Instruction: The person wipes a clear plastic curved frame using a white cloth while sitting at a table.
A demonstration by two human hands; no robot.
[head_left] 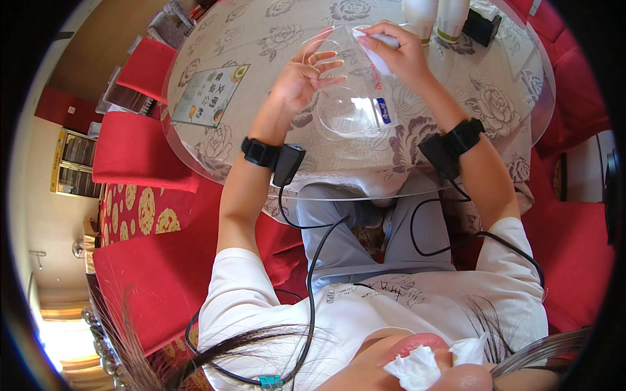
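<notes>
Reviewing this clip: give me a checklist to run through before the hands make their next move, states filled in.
1. Right hand holding the white item: ok.
2. Left hand with a firm grip on the clear plastic piece: cannot tell; fingers overlap its upper part.
3. Blue label uncovered by either hand: ok.
4. Paper cups upright: ok, tops cut off by the view.
5. Black cables clear of the plastic piece: ok.

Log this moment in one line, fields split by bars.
left hand: at clear plastic container | right hand: gripping white tissue or cloth | table: stacked cups, printed card
</notes>
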